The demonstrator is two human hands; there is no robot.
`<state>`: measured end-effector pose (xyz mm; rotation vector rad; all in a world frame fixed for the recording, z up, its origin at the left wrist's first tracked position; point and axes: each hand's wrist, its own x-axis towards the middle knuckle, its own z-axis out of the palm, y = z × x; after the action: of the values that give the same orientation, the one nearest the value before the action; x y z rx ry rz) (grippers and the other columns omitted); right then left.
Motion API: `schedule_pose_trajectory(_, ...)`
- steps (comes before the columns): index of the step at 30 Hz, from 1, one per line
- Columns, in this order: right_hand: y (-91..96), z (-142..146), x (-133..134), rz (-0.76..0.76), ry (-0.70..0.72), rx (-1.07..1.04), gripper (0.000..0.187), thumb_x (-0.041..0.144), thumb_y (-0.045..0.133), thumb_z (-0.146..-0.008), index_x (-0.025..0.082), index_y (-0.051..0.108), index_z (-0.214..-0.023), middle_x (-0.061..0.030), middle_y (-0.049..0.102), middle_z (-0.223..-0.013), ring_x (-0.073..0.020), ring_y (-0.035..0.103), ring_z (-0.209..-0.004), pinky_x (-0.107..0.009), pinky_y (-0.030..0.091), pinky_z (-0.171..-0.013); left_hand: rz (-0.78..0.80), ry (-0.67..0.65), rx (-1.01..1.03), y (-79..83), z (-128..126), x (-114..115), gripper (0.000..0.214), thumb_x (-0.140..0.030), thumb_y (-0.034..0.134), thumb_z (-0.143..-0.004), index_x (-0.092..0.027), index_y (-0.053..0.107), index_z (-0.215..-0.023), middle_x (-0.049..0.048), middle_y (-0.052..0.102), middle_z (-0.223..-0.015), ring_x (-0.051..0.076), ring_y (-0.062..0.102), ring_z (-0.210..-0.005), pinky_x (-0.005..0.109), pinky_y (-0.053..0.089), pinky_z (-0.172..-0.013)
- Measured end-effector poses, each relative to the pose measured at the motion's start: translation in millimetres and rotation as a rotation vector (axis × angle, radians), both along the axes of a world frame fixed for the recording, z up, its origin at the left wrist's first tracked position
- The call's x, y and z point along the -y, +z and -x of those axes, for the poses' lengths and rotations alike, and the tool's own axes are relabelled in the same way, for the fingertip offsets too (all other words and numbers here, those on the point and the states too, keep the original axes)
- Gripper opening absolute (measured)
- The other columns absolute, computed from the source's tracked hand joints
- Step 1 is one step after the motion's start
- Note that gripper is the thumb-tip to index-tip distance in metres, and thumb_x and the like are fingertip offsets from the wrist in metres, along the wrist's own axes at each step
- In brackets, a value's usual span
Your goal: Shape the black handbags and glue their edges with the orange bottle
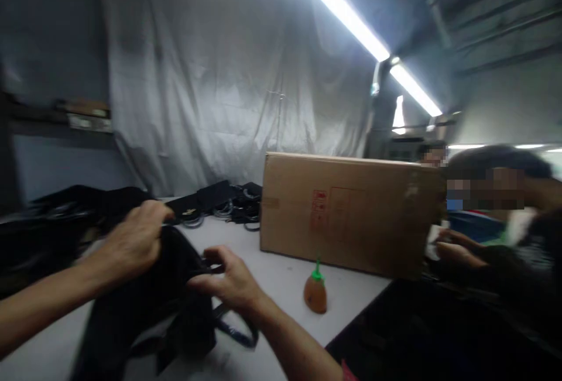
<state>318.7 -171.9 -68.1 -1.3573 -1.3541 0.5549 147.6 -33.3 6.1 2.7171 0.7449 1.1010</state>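
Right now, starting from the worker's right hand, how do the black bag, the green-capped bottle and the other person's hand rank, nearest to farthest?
1. The black bag: gripped by the right hand, at lower left.
2. The green-capped bottle: standing just to its right.
3. The other person's hand: far right.

Left forearm (52, 305): bare, enters from the left edge, angled up and to the right. Left hand (136, 240): back toward the camera, knuckles high, fingers curled tight in a fist-like grip. Right forearm (294, 346): bare, rises from the bottom edge, angled up and to the left. Right hand (232, 284): palm down, lower than the left, fingers and thumb bent inward, pinching. Hands near each other, not touching. Slight blur on both.
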Motion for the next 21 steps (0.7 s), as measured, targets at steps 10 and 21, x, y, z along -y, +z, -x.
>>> schedule_pose_trajectory(10,-5.6,-4,-2,0.035,0.115,-0.065,0.038,0.041,0.063,-0.079,0.019,0.057,-0.11,-0.007,0.065,-0.111,-0.0225,0.064,-0.097,-0.035,0.049,-0.086,0.074,0.177,-0.077,-4.2,-21,13,0.027,0.0,0.044,-0.06,-0.017,0.056,-0.076,0.0037,0.055,-0.087,0.016,0.052,-0.081,0.027,0.043,-0.073)
schedule_pose_trajectory(21,0.8,-6,7,0.017,0.062,-0.013,0.029,0.042,0.057,-0.083,0.019,0.06,-0.101,-0.0051,0.069,-0.099,-0.0224,0.063,-0.093,-0.033,0.047,-0.083,-0.117,0.233,-0.243,-13.3,11,-5,0.024,-0.005,0.049,-0.069,-0.018,0.063,-0.083,0.0048,0.063,-0.091,0.02,0.054,-0.092,0.03,0.045,-0.081)
